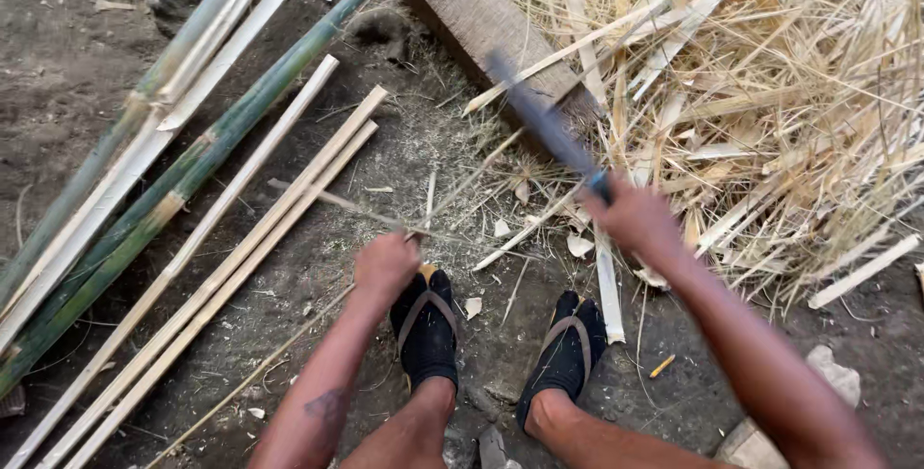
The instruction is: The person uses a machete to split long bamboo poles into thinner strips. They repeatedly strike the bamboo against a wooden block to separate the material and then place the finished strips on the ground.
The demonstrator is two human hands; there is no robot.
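**Blade over a thin bamboo strip, feet close below**

Nearest the camera, two feet in black socks and sandals (500, 339) stand on the dirt floor (77, 65), right under the work. The left hand (385, 265) is closed around a thin bamboo strip (462, 185) that runs from low left up toward the wooden block (462, 2). The right hand (637, 219) is clenched on the handle of a long blade (544, 123), which is smeared by motion and points up and left over the strip.

As I judge it, the risk lies in how near the left hand sits to the blade's path: a glancing cut on so slim a strip could slide along it toward the fingers, or drop toward the toes. The strip could also split off line.

Further out, split slats (241, 248) and green bamboo poles (207, 147) lie to the left; a heap of pale shavings (770, 94) fills the right.

The blade's edge and exact point of contact are too blurred to tell, and the poles and the strip's lower end run out of frame
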